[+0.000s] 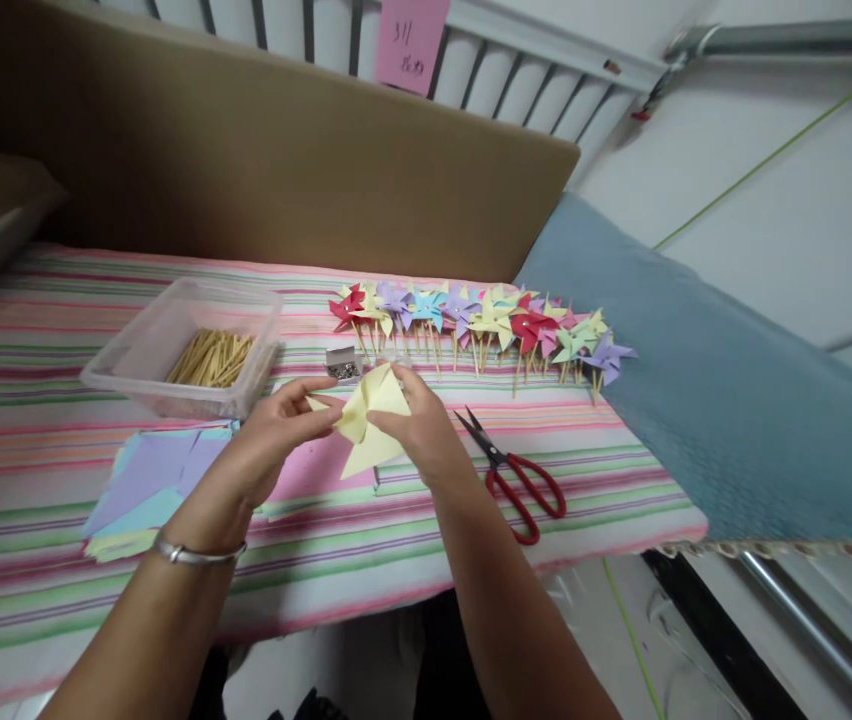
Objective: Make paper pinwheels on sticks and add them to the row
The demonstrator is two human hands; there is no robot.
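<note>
Both of my hands hold a yellow paper piece (370,420) with folded flaps above the striped table. My left hand (270,440), a silver bangle on its wrist, pinches the paper's left side with thumb and fingers closed. My right hand (420,425) grips the right side, its fingertips pressed at the paper's top point. Just behind the paper sits a small box of metal pins (342,364).
A row of finished paper pinwheels (478,325) on sticks lies at the back. A clear plastic tub (246,375) holds wooden sticks (211,357). Coloured paper squares (148,480) lie at left, red-handled scissors (520,475) at right. A cardboard wall (261,170) stands behind; a blue cloth (711,400) is at right.
</note>
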